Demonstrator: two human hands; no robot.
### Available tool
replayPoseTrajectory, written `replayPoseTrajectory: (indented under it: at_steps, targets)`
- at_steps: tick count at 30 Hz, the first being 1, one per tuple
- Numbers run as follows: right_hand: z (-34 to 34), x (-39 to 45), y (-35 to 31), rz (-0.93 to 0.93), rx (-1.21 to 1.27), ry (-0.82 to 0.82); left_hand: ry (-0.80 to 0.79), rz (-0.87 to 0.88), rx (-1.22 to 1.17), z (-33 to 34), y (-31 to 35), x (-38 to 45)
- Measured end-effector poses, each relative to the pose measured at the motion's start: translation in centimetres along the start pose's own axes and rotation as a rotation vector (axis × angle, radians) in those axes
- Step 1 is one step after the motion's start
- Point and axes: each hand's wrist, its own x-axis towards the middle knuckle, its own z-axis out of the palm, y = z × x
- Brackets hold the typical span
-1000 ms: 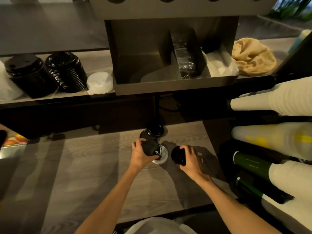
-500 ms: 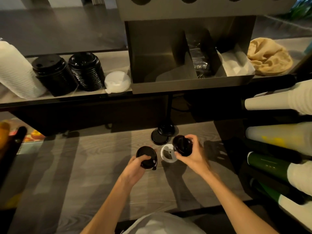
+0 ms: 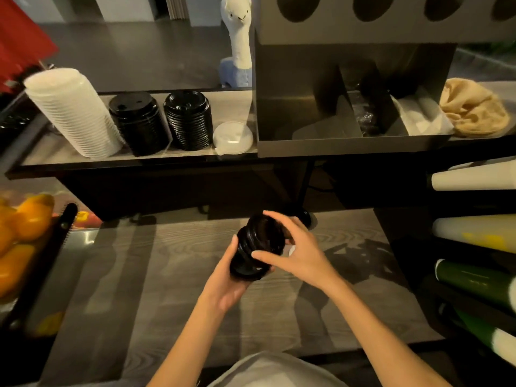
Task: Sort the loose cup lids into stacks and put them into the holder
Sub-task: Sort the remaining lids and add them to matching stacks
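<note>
Black lids (image 3: pixel 258 247), a short stack, tilted, held in the air above the wooden table (image 3: pixel 173 275), near its middle. Left hand (image 3: pixel 227 283) under and behind the stack, palm up, fingers curled round its lower end; thumb (image 3: pixel 234 244) runs up the left side of the stack. Right hand (image 3: pixel 296 247) comes in from the right, over the top end; its fingers (image 3: pixel 279 219) arch over the upper rim, thumb (image 3: pixel 265 256) lies across the front of the stack, so the lids sit pinched between thumb and fingers. Both hands touch the stack; the stack is clear of the table. A bit of white shows just beside the right palm, too hidden to tell what it is. On the shelf (image 3: pixel 83 160) behind: a tall leaning stack of white lids (image 3: pixel 75 113) at the left, then two black lid stacks (image 3: pixel 139 122) (image 3: pixel 188 120) side by side, then a single clear domed lid (image 3: pixel 233 138). Right of that, touching the shelf edge, a metal holder (image 3: pixel 335 146) with dividers; its left compartment looks bare, middle one has something dark and crinkled, right one white paper. Tan cloth (image 3: pixel 474 110) bunched just beyond the holder. Sleeves of cups (image 3: pixel 474 181) lie on their sides at the far right. Oranges (image 3: pixel 25 219) at the left edge. A white stuffed animal (image 3: pixel 238 37) stands behind the shelf.
</note>
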Motion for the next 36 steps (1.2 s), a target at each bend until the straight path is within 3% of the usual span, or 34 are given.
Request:
replayPoseTrajectory:
  at_steps: [5, 11, 16, 23, 36]
  targets:
    - [-1.5, 1.3, -1.9, -0.020, 0.018, 0.139, -0.137, 0.027, -0.243, -1.1, 1.0, -0.9]
    - [-1.4, 1.6, -3.3, -0.051, -0.023, 0.070, -0.171, 0.017, -0.289, -1.0, 1.9, -2.2]
    - [-1.4, 1.7, -4.7, -0.126, -0.044, -0.101, -0.153, 0.052, -0.204, -0.5, 2.8, -3.2]
    - [-0.7, 2.6, -5.9, -0.146, -0.078, -0.172, -0.101, 0.052, -0.061, 0.0, 3.7, -3.5]
    - [-0.5, 9.3, -13.6, -0.335, -0.295, -0.306, -0.151, 0.267, 0.109, 1.2, 11.8, -4.1]
